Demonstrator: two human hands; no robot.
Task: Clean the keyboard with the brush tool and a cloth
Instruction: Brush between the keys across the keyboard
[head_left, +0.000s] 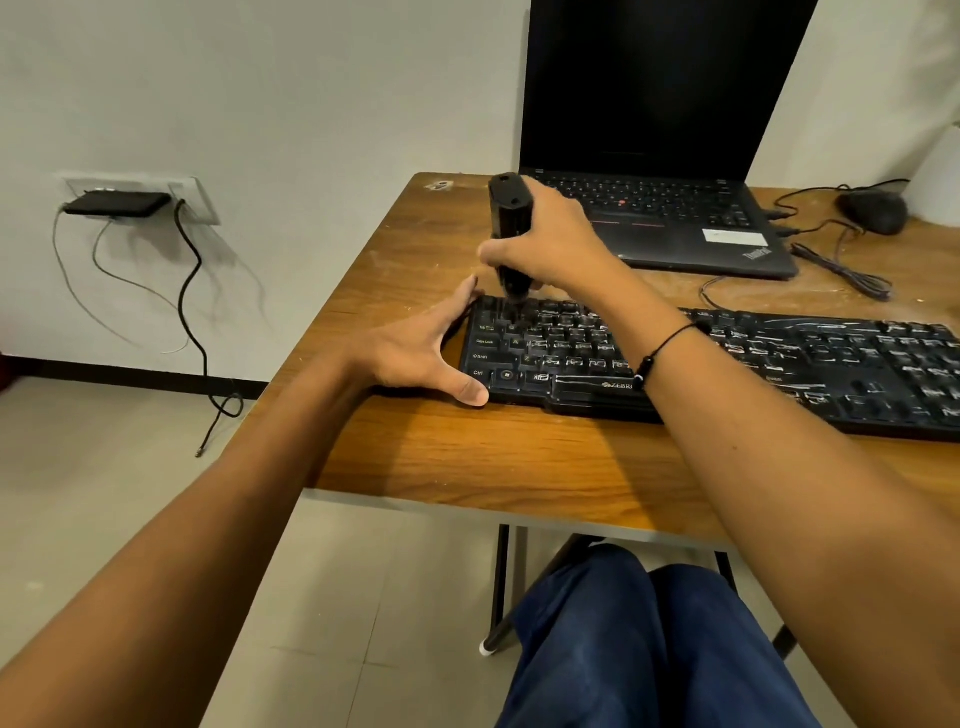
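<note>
Right hand (550, 244) grasping an upright black brush tool (510, 228), its tip on the black keyboard (727, 364), while the left hand (415, 353), fingers relaxed, braces the keyboard's left end.

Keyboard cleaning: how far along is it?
Early. The right hand holds the brush tool on the keyboard's top-left keys, and the left hand steadies its end. The other keys look streaky. No cloth is in view, so wiping remains.

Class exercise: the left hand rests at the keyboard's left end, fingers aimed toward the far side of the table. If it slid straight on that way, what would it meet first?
Probably nothing: past the left hand only bare table shows up to the far edge. The brush tool stands slightly right of that line, though depth is unclear.
</note>
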